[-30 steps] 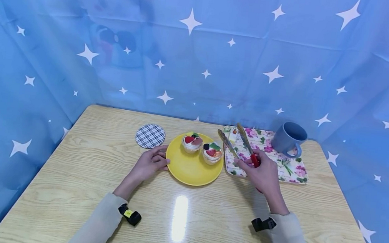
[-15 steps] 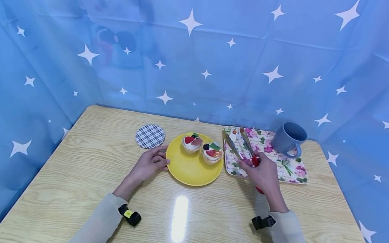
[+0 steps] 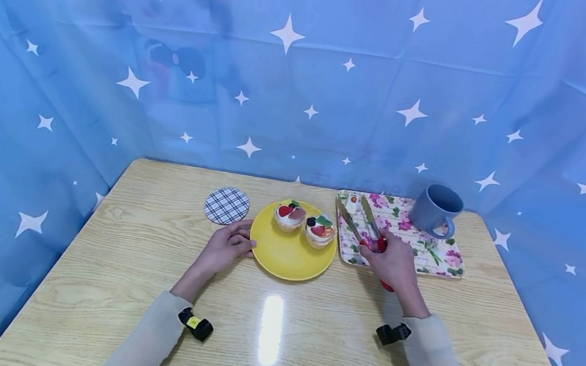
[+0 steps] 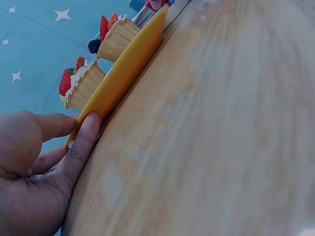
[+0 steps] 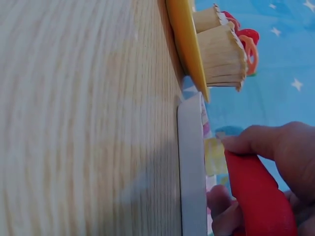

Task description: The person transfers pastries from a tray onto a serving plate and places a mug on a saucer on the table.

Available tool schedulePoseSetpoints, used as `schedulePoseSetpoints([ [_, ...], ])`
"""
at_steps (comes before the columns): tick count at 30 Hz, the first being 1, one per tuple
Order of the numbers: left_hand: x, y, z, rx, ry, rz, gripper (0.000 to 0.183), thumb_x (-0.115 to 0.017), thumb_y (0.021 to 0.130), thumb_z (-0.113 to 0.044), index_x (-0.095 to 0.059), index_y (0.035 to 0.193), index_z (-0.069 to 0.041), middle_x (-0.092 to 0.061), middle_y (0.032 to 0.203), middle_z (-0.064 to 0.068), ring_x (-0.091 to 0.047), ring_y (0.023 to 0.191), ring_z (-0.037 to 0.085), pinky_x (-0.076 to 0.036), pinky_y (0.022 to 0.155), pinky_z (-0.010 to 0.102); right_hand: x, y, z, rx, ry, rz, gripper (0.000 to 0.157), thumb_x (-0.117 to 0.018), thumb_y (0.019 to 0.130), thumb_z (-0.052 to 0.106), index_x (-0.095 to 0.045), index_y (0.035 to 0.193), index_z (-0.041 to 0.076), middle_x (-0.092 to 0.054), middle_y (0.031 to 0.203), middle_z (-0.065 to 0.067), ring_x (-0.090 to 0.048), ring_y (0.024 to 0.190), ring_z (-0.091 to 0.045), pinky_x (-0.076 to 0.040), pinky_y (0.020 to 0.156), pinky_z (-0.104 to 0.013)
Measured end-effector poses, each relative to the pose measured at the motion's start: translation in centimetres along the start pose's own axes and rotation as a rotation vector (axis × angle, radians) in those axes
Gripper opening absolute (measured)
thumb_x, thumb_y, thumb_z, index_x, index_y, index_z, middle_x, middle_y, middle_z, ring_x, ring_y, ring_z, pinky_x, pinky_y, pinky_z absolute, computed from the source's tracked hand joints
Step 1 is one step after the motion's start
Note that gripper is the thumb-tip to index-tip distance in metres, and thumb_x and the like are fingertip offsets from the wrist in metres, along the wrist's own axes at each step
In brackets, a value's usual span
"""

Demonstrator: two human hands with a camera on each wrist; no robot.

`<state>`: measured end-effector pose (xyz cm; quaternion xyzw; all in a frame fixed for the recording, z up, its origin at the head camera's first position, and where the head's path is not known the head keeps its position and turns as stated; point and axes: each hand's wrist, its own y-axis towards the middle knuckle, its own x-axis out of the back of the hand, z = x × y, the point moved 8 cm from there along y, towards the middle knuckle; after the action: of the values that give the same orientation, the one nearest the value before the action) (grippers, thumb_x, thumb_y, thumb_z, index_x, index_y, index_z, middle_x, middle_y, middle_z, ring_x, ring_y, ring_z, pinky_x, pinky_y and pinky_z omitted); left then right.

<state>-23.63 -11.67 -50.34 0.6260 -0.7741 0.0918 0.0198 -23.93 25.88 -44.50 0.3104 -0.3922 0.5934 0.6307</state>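
Observation:
A yellow plate [image 3: 286, 258] [image 4: 129, 64] [image 5: 184, 37] lies mid-table with two fruit-topped cupcakes [image 3: 289, 214] [image 3: 319, 229] [image 4: 82, 83] [image 5: 224, 54] on it. My left hand [image 3: 224, 248] [image 4: 34, 162] rests on the table with its fingers touching the plate's left rim. My right hand [image 3: 395, 261] [image 5: 275, 167] grips red-handled metal tongs [image 3: 365, 223] [image 5: 256, 196], whose arms reach out over the floral tray [image 3: 435, 256] [image 5: 193, 162] right of the plate. The tong tips lie close together above the tray's far left corner.
A blue mug [image 3: 434, 209] stands on the tray's far right part. A round plaid coaster [image 3: 226, 204] lies left of the plate. Blue star-print cloth walls in the table [image 3: 107, 271] on three sides.
My right hand has drawn the tongs a little toward the tray and lowered them, and the tong arms have closed nearer together. The left hand has stayed on the plate's rim.

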Motion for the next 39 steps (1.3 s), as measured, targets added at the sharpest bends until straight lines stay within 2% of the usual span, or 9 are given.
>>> schedulePoseSetpoints([
  [8,0.10,-0.05,-0.07,0.005,0.004,-0.007,0.056,-0.070,0.097,-0.009,-0.050,0.150,-0.013,-0.063,0.116,0.013,-0.066,0.089,0.012,-0.063,0.076,0.024,0.02,-0.05,0.35,0.032,-0.027,-0.028,0.074,-0.072,0.093,0.041,-0.050,0.147,-0.004,-0.067,0.100,-0.021,-0.053,0.081,-0.028,-0.038,0.055,-0.028],
  [14,0.07,-0.03,-0.18,0.009,-0.019,-0.003,0.056,-0.069,0.097,-0.008,-0.050,0.150,-0.013,-0.062,0.117,0.013,-0.065,0.089,0.012,-0.064,0.076,0.026,0.22,-0.04,0.46,0.057,-0.031,-0.056,0.067,-0.071,0.095,0.041,-0.056,0.140,-0.006,-0.067,0.090,-0.019,-0.052,0.072,-0.025,-0.036,0.053,-0.028],
  [18,0.04,-0.01,-0.19,0.007,-0.021,0.002,0.057,-0.069,0.098,-0.008,-0.050,0.150,-0.012,-0.062,0.117,0.014,-0.065,0.088,0.011,-0.064,0.077,0.026,0.37,-0.01,0.50,0.073,-0.031,-0.073,0.062,-0.069,0.096,0.039,-0.059,0.136,-0.006,-0.063,0.076,-0.015,-0.050,0.063,-0.023,-0.034,0.049,-0.029],
  [31,-0.02,0.05,-0.07,0.017,-0.027,-0.001,0.056,-0.069,0.098,-0.008,-0.050,0.150,-0.013,-0.061,0.117,0.014,-0.065,0.089,0.011,-0.064,0.078,0.026,0.62,0.19,0.79,0.086,-0.027,-0.081,0.054,-0.069,0.098,0.036,-0.063,0.131,-0.007,-0.060,0.072,-0.012,-0.048,0.060,-0.022,-0.033,0.048,-0.030],
  [36,0.04,0.02,-0.02,0.027,-0.034,-0.007,0.055,-0.069,0.098,-0.008,-0.051,0.149,-0.014,-0.061,0.117,0.012,-0.065,0.089,0.012,-0.065,0.078,0.027,0.55,0.18,0.64,0.081,-0.027,-0.067,0.056,-0.067,0.099,0.036,-0.060,0.136,-0.006,-0.059,0.072,-0.012,-0.047,0.059,-0.023,-0.032,0.048,-0.030],
  [39,0.10,-0.07,-0.02,0.029,-0.024,-0.011,0.055,-0.069,0.097,-0.008,-0.051,0.149,-0.015,-0.062,0.116,0.012,-0.065,0.089,0.013,-0.065,0.077,0.027,0.45,0.12,0.44,0.070,-0.030,-0.049,0.060,-0.066,0.099,0.037,-0.057,0.140,-0.006,-0.062,0.078,-0.014,-0.049,0.064,-0.023,-0.034,0.050,-0.030],
])
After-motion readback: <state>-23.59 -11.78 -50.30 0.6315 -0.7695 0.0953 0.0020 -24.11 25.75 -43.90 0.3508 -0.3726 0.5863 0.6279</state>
